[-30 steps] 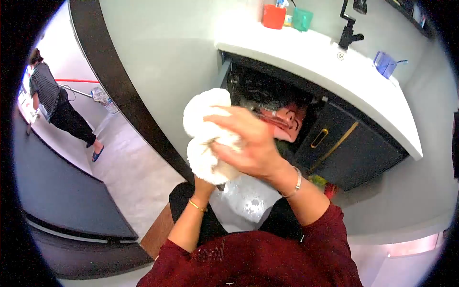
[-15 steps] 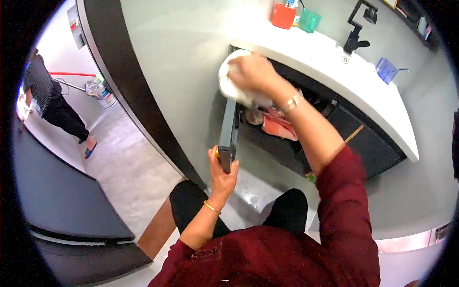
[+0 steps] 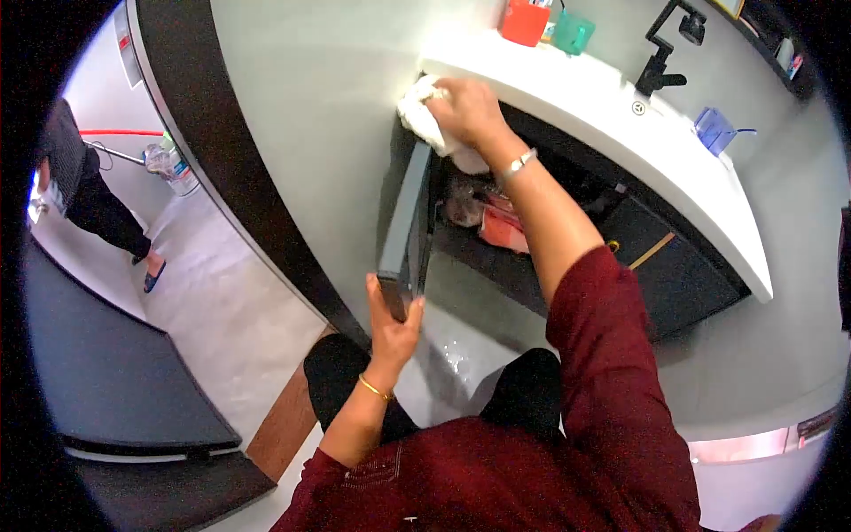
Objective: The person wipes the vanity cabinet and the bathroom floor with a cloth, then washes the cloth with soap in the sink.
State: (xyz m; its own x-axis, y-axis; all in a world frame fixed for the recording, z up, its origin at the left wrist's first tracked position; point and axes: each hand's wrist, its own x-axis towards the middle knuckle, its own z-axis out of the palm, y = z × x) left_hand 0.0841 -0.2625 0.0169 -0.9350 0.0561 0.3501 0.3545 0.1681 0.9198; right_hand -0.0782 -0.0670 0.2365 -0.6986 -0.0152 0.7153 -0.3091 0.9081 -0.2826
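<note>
My left hand (image 3: 393, 335) grips the lower outer corner of the swung-out cabinet door (image 3: 406, 222), thumb on one side and fingers on the other. A white cloth (image 3: 422, 113) is bunched in my right hand (image 3: 472, 111), up at the hinge end of that door, just below the left end of the white countertop (image 3: 567, 87). Inside the dark cabinet behind the door lie a pink-red package (image 3: 503, 230) and a clear bag, partly hidden by my right forearm.
On the countertop stand a red cup (image 3: 525, 22), a green cup (image 3: 573, 34), a black faucet (image 3: 657, 73) and a blue holder (image 3: 714, 131). Beyond the doorway frame at left, another person (image 3: 97, 195) stands near a plastic bottle (image 3: 174, 168).
My left hand left the cloth and took hold of the door. My right hand carried the cloth up to the door's hinge end. The view shifted, and the door now shows more fully.
</note>
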